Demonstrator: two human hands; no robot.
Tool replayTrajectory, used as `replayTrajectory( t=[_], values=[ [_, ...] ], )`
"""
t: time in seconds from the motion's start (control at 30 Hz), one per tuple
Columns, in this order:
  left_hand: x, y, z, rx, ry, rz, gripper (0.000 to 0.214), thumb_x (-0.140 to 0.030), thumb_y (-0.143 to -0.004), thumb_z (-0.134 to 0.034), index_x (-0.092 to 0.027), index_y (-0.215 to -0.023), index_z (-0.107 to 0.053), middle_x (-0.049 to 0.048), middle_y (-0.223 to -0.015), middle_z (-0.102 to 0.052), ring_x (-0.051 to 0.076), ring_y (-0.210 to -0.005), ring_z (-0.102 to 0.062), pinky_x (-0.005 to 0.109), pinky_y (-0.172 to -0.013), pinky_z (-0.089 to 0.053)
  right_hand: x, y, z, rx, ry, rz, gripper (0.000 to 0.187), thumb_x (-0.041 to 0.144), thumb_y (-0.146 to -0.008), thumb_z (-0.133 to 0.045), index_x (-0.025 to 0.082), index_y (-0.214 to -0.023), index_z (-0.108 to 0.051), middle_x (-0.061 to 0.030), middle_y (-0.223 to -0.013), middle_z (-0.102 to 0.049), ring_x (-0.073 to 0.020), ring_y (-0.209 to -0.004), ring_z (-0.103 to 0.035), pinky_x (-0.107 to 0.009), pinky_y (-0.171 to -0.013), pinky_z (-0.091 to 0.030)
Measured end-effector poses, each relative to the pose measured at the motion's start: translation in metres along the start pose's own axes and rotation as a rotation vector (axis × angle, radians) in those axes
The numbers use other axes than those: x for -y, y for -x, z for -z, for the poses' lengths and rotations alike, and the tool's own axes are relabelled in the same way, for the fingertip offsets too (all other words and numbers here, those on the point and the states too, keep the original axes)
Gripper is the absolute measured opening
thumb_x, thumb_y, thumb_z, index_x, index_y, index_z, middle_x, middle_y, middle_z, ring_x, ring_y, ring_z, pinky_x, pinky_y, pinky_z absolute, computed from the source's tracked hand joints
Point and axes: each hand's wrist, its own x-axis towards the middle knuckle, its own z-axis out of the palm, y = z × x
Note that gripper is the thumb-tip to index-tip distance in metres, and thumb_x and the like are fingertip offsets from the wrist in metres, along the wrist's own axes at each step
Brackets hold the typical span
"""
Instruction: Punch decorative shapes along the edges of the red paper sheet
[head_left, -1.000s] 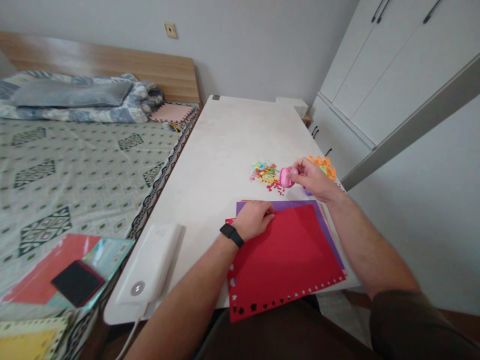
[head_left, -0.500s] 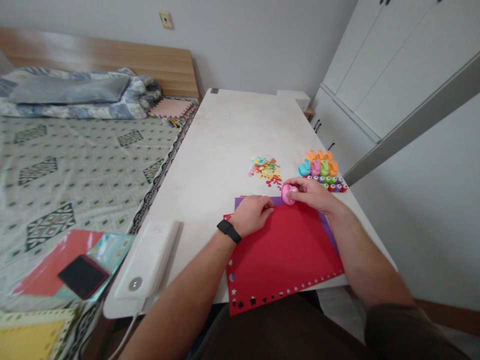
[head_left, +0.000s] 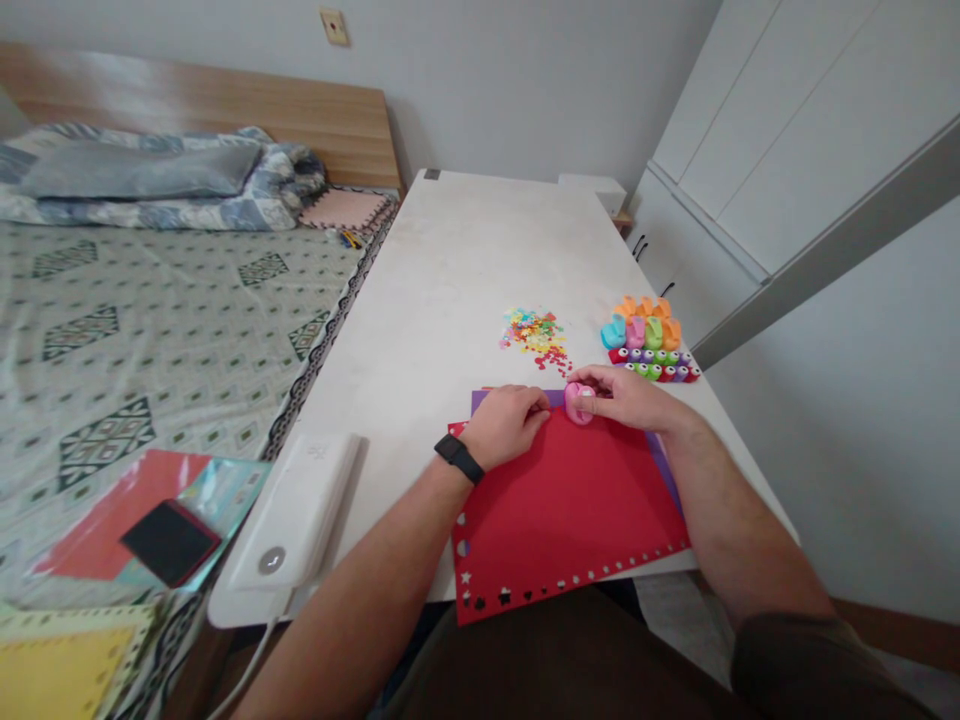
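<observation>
Paper (head_left: 570,500), red, has the curled left hand (head_left: 511,424) at 11 o'clock; whether pinching, I cannot tell. At its 12 o'clock edge, the right hand (head_left: 624,398) pinches a pink punch (head_left: 576,409).

Red Leads a Crowd of Colours

We see a solid red paper sheet (head_left: 570,490), a purple sheet (head_left: 481,402), a pink paper punch (head_left: 577,403) and multicoloured confetti (head_left: 534,330). Larger punches (head_left: 654,332) show orange, blue, pink and green; our smartwatch (head_left: 459,459) is black; dark diamonds pattern the pale bedsheet (head_left: 210,300).
</observation>
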Motion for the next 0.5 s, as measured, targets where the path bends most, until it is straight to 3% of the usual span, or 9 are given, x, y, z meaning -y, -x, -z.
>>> replayTrajectory(
  t=[0.17,0.5],
  values=[
    [0.0003,0.0003,0.0005,-0.006,-0.001,0.003,0.009,-0.022,-0.095,-0.061,-0.020,-0.095,-0.069,0.0046,-0.088,-0.072,0.019,-0.085,-0.066,0.030,-0.078,-0.049,-0.0040,0.0004,0.0007,0.007,0.060,-0.022,0.041,0.047,-0.088,-0.073,0.022,-0.121,-0.070,-0.0066,-0.110,-0.075,-0.0244,-0.099,-0.070,-0.038,-0.091,-0.054],
    [-0.0012,0.0011,0.0020,-0.007,-0.001,0.015,0.010,-0.023,-0.095,-0.061,-0.020,-0.094,-0.070,0.0050,-0.088,-0.072,0.019,-0.084,-0.066,0.031,-0.079,-0.050,-0.0019,0.0017,0.0016,0.057,0.022,-0.010,0.040,0.048,-0.088,-0.073,0.020,-0.117,-0.070,-0.0044,-0.103,-0.074,-0.0215,-0.091,-0.068,-0.035,-0.084,-0.053]
  ],
)
